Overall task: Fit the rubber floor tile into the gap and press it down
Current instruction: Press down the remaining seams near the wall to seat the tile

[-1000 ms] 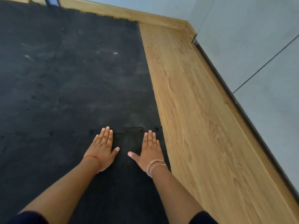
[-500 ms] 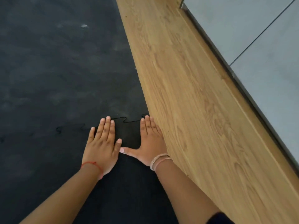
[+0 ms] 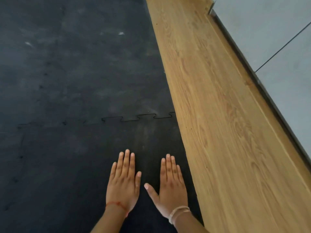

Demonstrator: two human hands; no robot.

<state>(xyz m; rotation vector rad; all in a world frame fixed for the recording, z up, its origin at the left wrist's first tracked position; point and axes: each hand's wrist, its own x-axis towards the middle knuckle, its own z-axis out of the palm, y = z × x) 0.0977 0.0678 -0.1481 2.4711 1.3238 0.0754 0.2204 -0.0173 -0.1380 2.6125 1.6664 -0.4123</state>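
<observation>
A black rubber floor tile (image 3: 104, 148) lies flat among the other black tiles, its right side against the wooden strip. Its far edge meets the neighbouring tile along a toothed interlocking seam (image 3: 138, 117). My left hand (image 3: 123, 182) rests palm down on the tile, fingers together and straight. My right hand (image 3: 170, 184) lies flat beside it, thumb spread toward the left hand, close to the tile's right edge. Both hands sit well short of the seam and hold nothing.
More black rubber tiles (image 3: 75, 56) cover the floor to the left and ahead. A wooden floor strip (image 3: 218, 106) runs along the right, bordered by a dark metal rail (image 3: 262, 84) and a grey wall (image 3: 277, 39).
Both hands have drawn back from the toothed seam toward me and now lie flat lower on the tile. The camera view shifted as well.
</observation>
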